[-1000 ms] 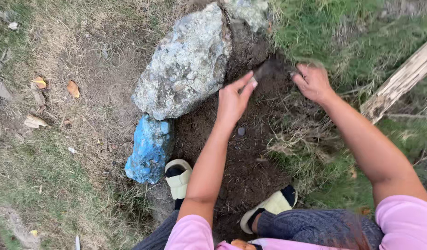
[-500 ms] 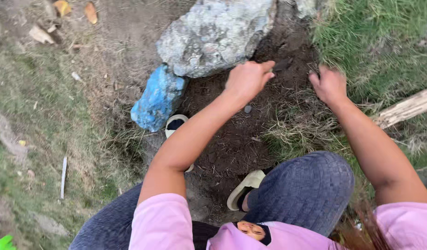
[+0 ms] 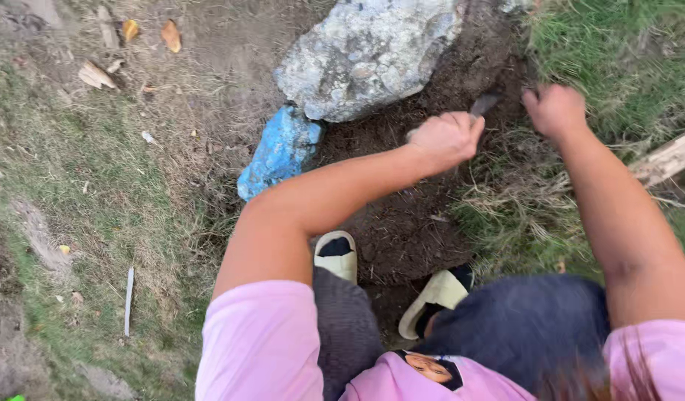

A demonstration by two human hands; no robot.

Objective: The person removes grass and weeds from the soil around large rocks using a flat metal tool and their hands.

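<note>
Left hand: the left hand (image 3: 445,139), at upper centre, is fisted around a small dark flat-bladed tool (image 3: 483,104) whose tip meets the loose dark crumbly soil (image 3: 402,230).
Right hand: the right hand (image 3: 556,110), at upper right, is curled on dry tangled grass (image 3: 520,200); whether it holds anything, cannot tell.
Surroundings: rough grey lumpy rock (image 3: 368,52) at top centre; blue-painted stone (image 3: 281,151) touching it lower left; weathered wooden plank (image 3: 669,157) at right edge.

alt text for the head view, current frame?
Seen from above, a crouching person's left hand grips a small dark tool over dug soil; the right hand is fisted at the grass edge. A grey rock and blue stone lie nearby.
</note>
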